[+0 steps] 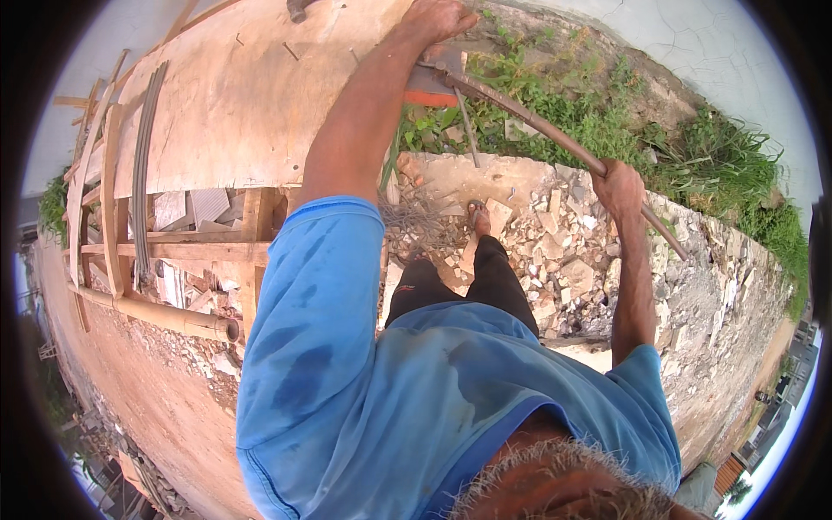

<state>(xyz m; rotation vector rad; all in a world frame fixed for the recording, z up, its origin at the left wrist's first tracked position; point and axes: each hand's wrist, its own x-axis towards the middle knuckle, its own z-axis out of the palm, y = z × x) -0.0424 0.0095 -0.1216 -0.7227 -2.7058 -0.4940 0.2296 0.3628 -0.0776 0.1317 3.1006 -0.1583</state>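
One right hand point(618, 186) has its fingers curled tight around a long brown metal bar point(555, 130), with no gap to be seen between the fingers and the bar. The bar slants across the view, from beside the big plywood board point(217, 104) down to a tip past the right wrist. Its top end is near a dark metal piece point(446, 59), just above a strip of orange-red point(431, 98). A thin metal rod point(468, 130) pokes out from that spot and points down toward the broken stones point(563, 251). The left hand point(440, 19) is high up, by the edge of the board. Its fingers are bent in, close together, but one cannot tell if they hold or press on anything. Some nails point(291, 51) stick up from the wood, and a hammer head point(297, 9) shows at the top. A bunch of thin gray rods point(147, 156) lies across the board's left side. Green weeds point(589, 113) grow behind the bar, next to a pale wall point(693, 52). The person wears a blue shirt point(459, 355) and dark pants point(498, 277).
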